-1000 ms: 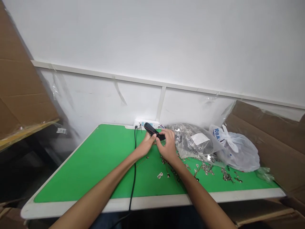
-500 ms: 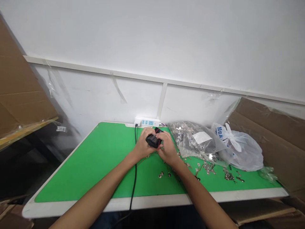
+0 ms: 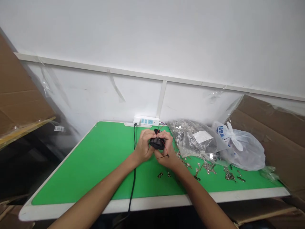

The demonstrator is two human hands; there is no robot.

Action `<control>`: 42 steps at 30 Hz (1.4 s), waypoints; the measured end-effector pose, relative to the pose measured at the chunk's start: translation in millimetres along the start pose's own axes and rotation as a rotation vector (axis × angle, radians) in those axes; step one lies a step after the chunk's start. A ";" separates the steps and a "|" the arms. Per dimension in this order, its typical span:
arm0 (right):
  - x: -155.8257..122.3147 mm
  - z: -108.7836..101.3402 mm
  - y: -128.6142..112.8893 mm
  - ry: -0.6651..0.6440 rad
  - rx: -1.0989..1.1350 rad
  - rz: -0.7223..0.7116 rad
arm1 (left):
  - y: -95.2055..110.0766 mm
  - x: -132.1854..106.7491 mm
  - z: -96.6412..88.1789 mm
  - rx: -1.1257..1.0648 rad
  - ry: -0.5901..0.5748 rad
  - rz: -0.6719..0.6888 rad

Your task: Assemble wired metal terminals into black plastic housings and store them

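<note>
Head view. The left hand (image 3: 143, 145) was clamped on the left side of a small black case (image 3: 157, 144); the right hand (image 3: 170, 147) was clamped on its right side. The case was between the two hands, raised over the far middle of the green worktop (image 3: 90, 171), short of the power strip (image 3: 146, 121). Both thumbs met at the top of the case, a grip that, in my judgement, steadied it from both sides and left the thumbs able to press. A red wire (image 3: 165, 145) trailed over the right hand, presumably to stay clear of the pinch. What lay under the thumbs was too small and blurred to identify with confidence.

Loose metal parts (image 3: 208, 167) were scattered right of the hands, likely for easy reach. Beyond them, against the wall, lay a clear bag (image 3: 184, 135) of similar-looking parts, a paper slip (image 3: 202, 136) on it, with a knotted white bag (image 3: 249, 154) to its right. A black cord (image 3: 133, 178) ran from the strip over the near edge.
</note>
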State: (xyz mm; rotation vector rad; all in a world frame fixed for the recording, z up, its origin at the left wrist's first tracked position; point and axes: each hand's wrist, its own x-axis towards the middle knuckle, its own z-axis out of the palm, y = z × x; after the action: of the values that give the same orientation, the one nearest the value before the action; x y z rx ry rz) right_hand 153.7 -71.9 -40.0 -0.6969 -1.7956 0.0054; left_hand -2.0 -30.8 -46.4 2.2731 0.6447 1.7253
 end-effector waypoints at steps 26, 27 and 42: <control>7.7 1.1 -20.2 0.000 0.113 0.148 | -7.4 -19.3 23.7 -0.046 0.140 -0.024; 6.7 2.7 -20.3 0.007 0.107 0.160 | -7.7 -18.8 24.2 -0.051 0.149 0.021; 2.2 10.0 -17.2 0.027 0.119 0.182 | -2.8 -17.5 25.1 -0.110 0.146 0.102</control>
State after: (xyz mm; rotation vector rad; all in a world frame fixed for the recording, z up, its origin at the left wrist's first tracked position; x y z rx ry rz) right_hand 136.8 -81.7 -35.7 -0.7687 -1.6861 0.2229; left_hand 17.5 -34.2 -69.9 2.1552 0.4548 1.9378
